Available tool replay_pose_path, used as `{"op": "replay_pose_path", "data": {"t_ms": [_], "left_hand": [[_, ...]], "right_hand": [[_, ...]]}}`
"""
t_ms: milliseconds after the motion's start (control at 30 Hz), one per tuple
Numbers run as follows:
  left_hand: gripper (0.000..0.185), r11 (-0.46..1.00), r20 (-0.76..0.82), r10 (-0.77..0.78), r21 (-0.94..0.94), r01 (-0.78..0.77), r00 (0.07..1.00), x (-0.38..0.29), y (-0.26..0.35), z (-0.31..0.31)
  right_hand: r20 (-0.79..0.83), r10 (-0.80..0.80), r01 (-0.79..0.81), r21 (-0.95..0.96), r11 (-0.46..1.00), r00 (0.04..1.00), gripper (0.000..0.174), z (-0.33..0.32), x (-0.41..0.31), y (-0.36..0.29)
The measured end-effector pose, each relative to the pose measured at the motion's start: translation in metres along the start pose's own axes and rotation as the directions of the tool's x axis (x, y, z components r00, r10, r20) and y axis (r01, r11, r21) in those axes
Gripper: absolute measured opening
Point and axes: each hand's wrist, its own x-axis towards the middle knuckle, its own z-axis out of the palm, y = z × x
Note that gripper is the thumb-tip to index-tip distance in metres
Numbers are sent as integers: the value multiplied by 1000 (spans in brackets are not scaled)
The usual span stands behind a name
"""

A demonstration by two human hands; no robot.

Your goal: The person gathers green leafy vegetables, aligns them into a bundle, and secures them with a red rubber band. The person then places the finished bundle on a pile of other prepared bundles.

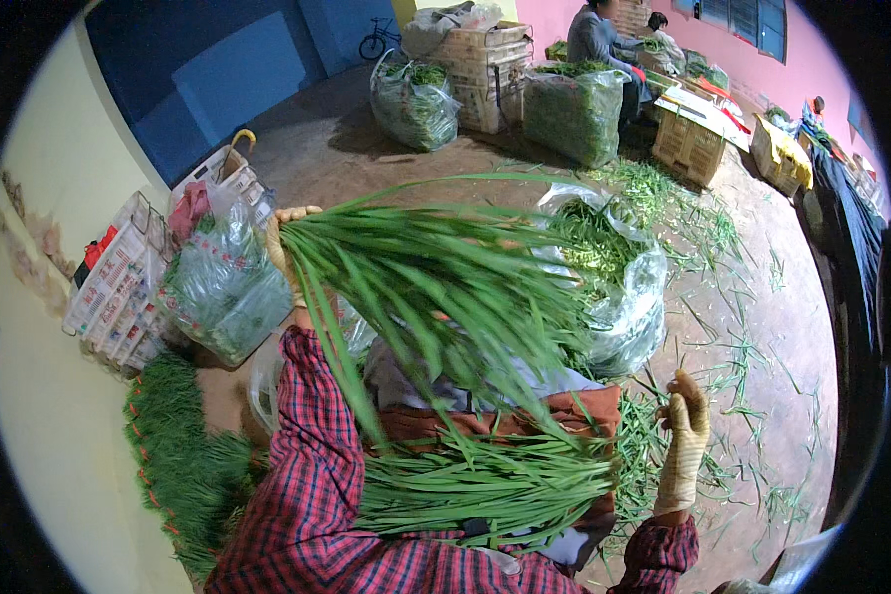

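My left hand, in a pale glove, is raised at the left. It grips one end of a large bunch of garlic chives, whose long flat leaves fan out to the right, slightly blurred. A second spread of garlic chives lies across my lap, on a brown cloth. To the right of that pile is my gloved right hand, raised, fingers somewhat bent and apart, with nothing visible in it. Beyond the held leaves stands an open clear plastic bag of green and pale trimmings, partly covered by their tips.
Tied green bundles line the left wall. A filled plastic bag and plastic crates stand above them. Loose leaf scraps litter the floor at right. Farther back are stuffed bags, stacked crates and seated people.
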Motion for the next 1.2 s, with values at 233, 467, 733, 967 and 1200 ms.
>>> {"op": "replay_pose_path", "data": {"t_ms": [233,467,733,967,1200], "left_hand": [[15,999,49,-20,-37,21,999,4,-8,41],[15,995,93,-80,-53,85,992,-9,-19,47],[11,968,201,-168,-153,201,965,-19,-22,49],[12,953,286,-200,-166,254,937,-21,-24,56],[13,952,273,-202,-171,254,941,-26,-27,63]], "right_hand": [[39,-183,185,-75,980,982,25,25,16,-44],[385,-89,123,-64,990,919,21,94,-4,-67],[535,38,-53,14,998,844,32,126,-12,-80],[566,84,-58,-64,996,820,40,134,-14,-95],[458,-24,113,-167,980,888,21,152,-15,-91]]}}
